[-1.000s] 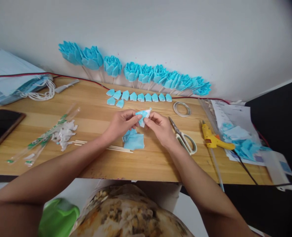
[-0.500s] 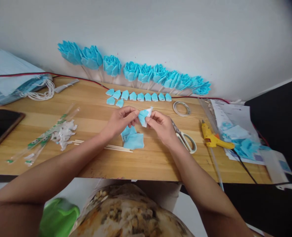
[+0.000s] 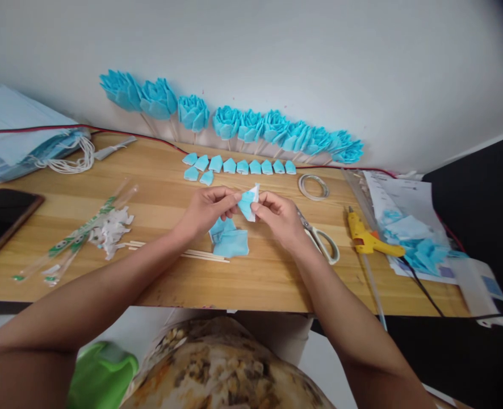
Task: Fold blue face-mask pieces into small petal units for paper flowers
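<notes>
My left hand (image 3: 206, 210) and my right hand (image 3: 279, 218) meet above the wooden desk (image 3: 158, 199), and both pinch one small blue and white folded piece (image 3: 248, 202) between thumb and fingers. Just below it on the desk lies a small pile of blue squares (image 3: 230, 240). Thin wooden sticks (image 3: 192, 254) lie under my left wrist. A row of several folded blue petals (image 3: 238, 166) sits beyond my hands.
Several blue paper flowers (image 3: 230, 122) lean on the wall. Scissors (image 3: 319, 238), a tape roll (image 3: 313, 187), a yellow glue gun (image 3: 368, 238) and papers with blue scraps (image 3: 417, 244) lie right. A phone (image 3: 0, 218), wrappers (image 3: 81, 233) and masks (image 3: 25, 142) lie left.
Both hands have drifted slightly up and away from me with the folded piece, which is turned a little between the fingers. Nothing else moved.
</notes>
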The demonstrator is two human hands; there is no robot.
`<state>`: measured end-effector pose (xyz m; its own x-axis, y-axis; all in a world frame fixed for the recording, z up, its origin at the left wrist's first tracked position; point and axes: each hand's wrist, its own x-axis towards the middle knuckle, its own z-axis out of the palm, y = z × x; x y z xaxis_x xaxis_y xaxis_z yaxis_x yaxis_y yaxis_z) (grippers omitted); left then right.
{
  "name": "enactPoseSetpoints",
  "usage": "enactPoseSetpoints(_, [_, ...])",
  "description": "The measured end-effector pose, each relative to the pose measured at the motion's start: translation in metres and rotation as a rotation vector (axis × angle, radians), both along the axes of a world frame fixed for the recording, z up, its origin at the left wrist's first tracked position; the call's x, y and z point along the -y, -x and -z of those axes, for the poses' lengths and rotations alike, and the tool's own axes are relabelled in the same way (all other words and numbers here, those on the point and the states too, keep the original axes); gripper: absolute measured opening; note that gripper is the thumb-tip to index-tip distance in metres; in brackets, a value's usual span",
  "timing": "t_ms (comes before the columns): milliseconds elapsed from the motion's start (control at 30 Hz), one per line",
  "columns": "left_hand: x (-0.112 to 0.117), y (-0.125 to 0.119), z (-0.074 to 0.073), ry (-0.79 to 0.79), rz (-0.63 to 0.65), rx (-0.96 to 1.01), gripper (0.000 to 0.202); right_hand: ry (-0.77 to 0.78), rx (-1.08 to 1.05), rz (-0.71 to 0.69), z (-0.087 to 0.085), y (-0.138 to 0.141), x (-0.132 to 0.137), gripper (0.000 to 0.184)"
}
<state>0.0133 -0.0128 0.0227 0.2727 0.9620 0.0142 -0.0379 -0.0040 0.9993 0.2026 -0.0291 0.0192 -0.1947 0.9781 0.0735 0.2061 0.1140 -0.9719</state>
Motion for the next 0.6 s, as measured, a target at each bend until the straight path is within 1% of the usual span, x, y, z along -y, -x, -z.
enactPoseSetpoints(167, [0.0009, -0.0004, 0.0007, -0.011, -0.009, 0.019, 0.030, -0.017, 0.019, -0.002, -0.0003, -0.0001, 0.0005, 0.025])
enactPoseSetpoints(267, [0.0006, -0.0006, 0.0021, -0.013, 0.010, 0.027, 0.038, -0.019, 0.021, 0.007, 0.0012, -0.0007, -0.0001, 0.027])
enactPoseSetpoints(400, [-0.0011, -0.0005, 0.0058, 0.026, 0.032, 0.082, 0.047, -0.022, -0.019, 0.040, 0.0036, -0.0020, -0.0020, 0.029])
enactPoseSetpoints(467, [-0.0016, -0.0006, 0.0062, 0.035, 0.058, 0.090, 0.046, -0.021, -0.030, 0.055, 0.0041, -0.0022, -0.0026, 0.030])
enactPoseSetpoints(600, [-0.0004, -0.0020, 0.0032, 0.053, 0.134, 0.026, 0.037, -0.023, -0.026, 0.044, 0.0031, 0.0002, -0.0014, 0.030])
